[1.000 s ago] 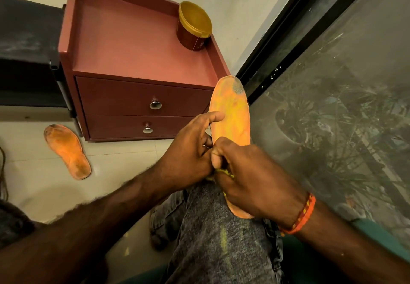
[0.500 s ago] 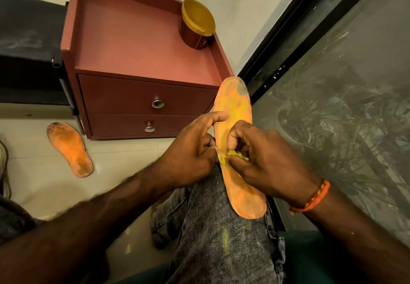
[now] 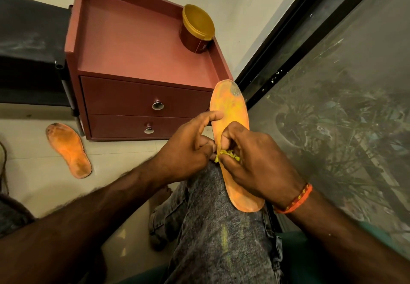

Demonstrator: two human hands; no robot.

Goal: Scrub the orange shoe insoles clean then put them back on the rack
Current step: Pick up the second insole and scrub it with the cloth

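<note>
An orange insole (image 3: 230,110) lies lengthwise on my knee, toe end pointing away, with a grey worn patch near its tip. My left hand (image 3: 188,146) grips its left edge, thumb laid across the top. My right hand (image 3: 255,161) pinches a small yellow-green scrubber (image 3: 228,153) and presses it on the insole's middle. A second orange insole (image 3: 68,150), dirty and darker at both ends, lies flat on the tiled floor at the left.
A reddish-brown two-drawer cabinet (image 3: 142,104) stands ahead, with a gold-lidded tub (image 3: 197,30) on its top at the back right. A dark rack or shelf (image 3: 31,50) sits to its left. A glass pane with a black frame (image 3: 332,84) fills the right side.
My right hand has slid up the insole from near the heel to its middle, still pinching the scrubber. The heel end now shows below my hand. My left hand kept its hold.
</note>
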